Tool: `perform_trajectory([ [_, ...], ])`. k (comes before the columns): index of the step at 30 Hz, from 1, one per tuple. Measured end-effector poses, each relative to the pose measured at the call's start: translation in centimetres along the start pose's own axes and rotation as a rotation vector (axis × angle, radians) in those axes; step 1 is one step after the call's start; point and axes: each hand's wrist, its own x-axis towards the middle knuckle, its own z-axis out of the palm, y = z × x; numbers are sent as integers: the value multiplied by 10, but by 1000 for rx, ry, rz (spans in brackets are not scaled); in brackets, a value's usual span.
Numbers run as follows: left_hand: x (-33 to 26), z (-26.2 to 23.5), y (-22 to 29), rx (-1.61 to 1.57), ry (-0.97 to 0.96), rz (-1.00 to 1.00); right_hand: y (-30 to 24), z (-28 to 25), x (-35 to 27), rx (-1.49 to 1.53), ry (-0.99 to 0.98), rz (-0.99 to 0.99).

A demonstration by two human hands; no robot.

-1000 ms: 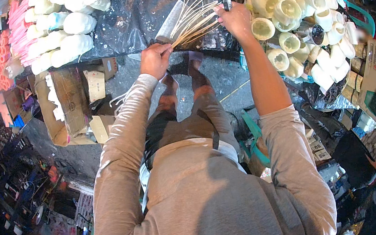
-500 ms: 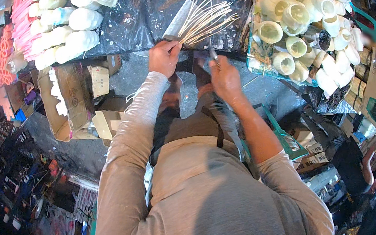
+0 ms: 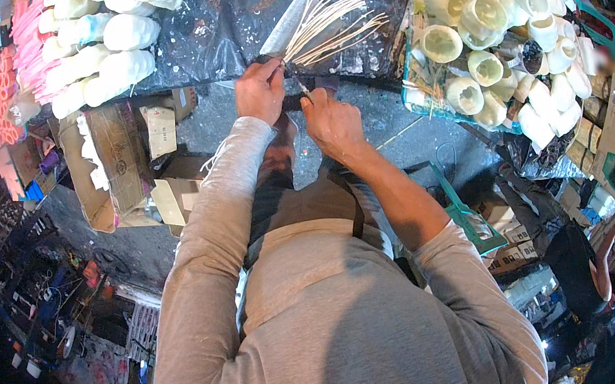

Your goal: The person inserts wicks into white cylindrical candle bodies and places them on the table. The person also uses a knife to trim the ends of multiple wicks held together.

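Head view — left hand (image 3: 260,92) pinches thin, pale strands (image 3: 304,38) — splayed fanlike.

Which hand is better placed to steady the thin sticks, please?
Probably the left hand: it pinches the thin sticks at their gathered end. The right hand, lower in view, holds a slim tool.

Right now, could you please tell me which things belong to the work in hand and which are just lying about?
In hand:
- Thin pale sticks, pinched by the left hand
- Slim tool, held by the right hand
- Probably the flat grey strip

Apparently lying about:
- Hollow pale cups
- Cream pieces
- Pink strips
- Cardboard box
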Motion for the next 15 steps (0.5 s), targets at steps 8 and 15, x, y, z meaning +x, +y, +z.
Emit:
perform_trajectory([
  [8, 12, -6, 8, 16, 57, 62, 8, 4, -10, 222, -41, 101],
  [15, 9, -32, 28, -123, 44, 57, 16, -3, -21, 488, -129, 259],
])
